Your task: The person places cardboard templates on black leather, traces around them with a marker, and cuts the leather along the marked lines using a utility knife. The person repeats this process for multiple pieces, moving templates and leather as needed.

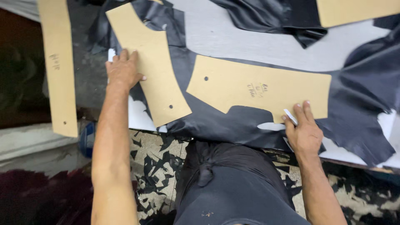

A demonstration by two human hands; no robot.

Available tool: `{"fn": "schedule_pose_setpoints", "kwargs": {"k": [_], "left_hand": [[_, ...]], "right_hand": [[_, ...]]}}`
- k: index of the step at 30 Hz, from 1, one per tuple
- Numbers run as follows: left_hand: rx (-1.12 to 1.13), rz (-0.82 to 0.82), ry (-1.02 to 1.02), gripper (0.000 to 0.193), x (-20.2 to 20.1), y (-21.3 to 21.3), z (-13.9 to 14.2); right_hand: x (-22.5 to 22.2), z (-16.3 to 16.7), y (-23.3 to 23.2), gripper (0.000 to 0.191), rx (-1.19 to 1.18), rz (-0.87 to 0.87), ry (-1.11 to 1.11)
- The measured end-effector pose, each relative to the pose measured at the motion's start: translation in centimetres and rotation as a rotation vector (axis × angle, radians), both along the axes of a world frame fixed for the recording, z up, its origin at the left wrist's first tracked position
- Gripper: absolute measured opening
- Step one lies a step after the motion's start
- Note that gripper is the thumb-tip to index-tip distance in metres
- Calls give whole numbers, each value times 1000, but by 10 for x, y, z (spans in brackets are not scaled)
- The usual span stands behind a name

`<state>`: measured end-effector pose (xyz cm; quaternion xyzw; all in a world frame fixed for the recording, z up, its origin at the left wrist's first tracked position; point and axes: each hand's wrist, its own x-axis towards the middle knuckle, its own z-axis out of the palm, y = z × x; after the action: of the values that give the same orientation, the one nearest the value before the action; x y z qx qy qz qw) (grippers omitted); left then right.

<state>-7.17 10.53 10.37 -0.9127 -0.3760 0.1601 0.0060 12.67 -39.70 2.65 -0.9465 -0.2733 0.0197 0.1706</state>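
Observation:
My left hand (123, 68) lies flat, fingers spread, on the left edge of a tan cardboard pattern piece (154, 62) with a curved top and a small hole near its lower end. My right hand (304, 131) holds a small white marking stick (290, 116) at the lower right edge of a second, wider cardboard pattern (258, 87). Both patterns lie on black leather (216, 121) spread over the grey table (250, 37).
A long narrow cardboard strip (58, 62) lies at the left side. Another cardboard piece (354, 10) sits at the top right on more black leather (283, 16). Black leather scraps litter the floor (154, 166) below the table's near edge.

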Motion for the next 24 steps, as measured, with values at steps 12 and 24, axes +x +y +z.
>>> {"fn": "schedule_pose_setpoints", "kwargs": {"k": [12,24], "left_hand": [[26,0,11,99,1,-1,-4],[-206,-294,-608,57,6,-129,-55]], "right_hand": [[0,-13,7,49,26,46,23],[40,-8,-56,34,310,-140,26]]}}
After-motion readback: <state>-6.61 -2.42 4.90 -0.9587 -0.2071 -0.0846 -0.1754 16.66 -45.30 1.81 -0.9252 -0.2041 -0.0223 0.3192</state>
